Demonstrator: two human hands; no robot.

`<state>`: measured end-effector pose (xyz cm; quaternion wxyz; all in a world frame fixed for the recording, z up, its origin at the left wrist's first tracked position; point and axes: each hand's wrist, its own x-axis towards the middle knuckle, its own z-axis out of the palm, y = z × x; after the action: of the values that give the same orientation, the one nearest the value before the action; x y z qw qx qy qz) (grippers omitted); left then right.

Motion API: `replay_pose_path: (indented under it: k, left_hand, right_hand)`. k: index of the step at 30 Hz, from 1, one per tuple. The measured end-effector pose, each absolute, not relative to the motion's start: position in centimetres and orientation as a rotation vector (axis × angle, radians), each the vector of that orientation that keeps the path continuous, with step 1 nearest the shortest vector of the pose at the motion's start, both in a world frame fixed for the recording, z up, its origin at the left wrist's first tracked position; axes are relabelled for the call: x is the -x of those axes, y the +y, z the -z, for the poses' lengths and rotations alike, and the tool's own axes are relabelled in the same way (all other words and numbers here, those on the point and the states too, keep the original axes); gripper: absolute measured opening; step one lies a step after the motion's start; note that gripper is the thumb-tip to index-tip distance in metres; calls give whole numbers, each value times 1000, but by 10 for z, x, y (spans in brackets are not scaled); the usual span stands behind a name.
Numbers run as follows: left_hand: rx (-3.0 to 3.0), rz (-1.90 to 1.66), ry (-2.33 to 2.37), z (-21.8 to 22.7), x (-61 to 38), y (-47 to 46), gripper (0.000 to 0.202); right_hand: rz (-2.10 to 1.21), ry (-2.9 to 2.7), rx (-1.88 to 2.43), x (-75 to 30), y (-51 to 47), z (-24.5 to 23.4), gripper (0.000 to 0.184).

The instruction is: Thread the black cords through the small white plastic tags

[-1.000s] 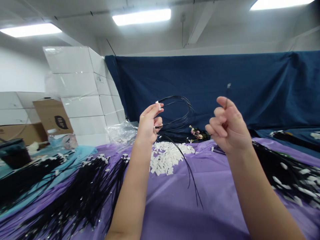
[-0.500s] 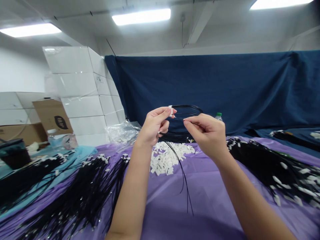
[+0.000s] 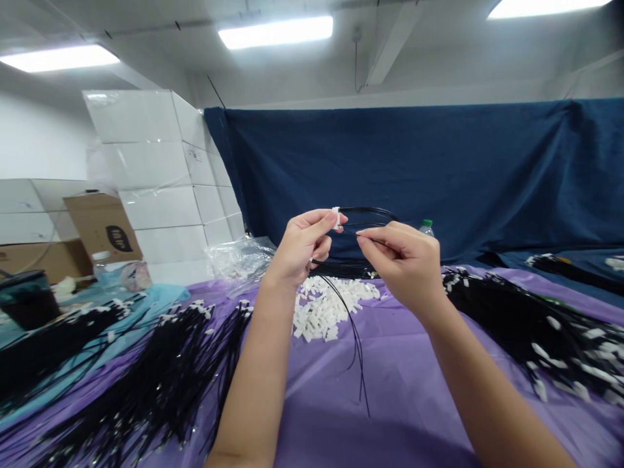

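Between the thumb and forefinger of my left hand (image 3: 305, 246) is a small white connector housing (image 3: 336, 218). Thin black wires (image 3: 368, 210) run out of its right side and loop round towards my right hand (image 3: 407, 263). That hand is closed in a pinch on one black wire, whose end points left at the housing; a short gap shows between the fingertips of both hands. More black wire passes through the curled lower fingers of my left hand, and loose ends hang down over the purple cloth.
A heap of white housings (image 3: 316, 312) lies on the purple cloth (image 3: 351, 383). Bundles of black wires (image 3: 151, 370) spread at the left, and another wire pile (image 3: 517, 325) at the right. White boxes (image 3: 151, 162) stand behind left; a bottle (image 3: 426, 227) stands beyond my right hand.
My left hand and the white housing have shifted very slightly right, closer to the pinched wire. The hanging wire ends have swung a little left.
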<state>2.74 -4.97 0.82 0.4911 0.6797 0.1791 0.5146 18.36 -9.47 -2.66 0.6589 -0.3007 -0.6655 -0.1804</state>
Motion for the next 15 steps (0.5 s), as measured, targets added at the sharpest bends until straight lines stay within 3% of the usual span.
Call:
replay_pose_path:
  k: [15]
  left_hand:
    - [-1660, -1278, 447, -7, -30, -50, 20]
  right_hand:
    - [633, -1513, 638, -184, -95, 26, 13]
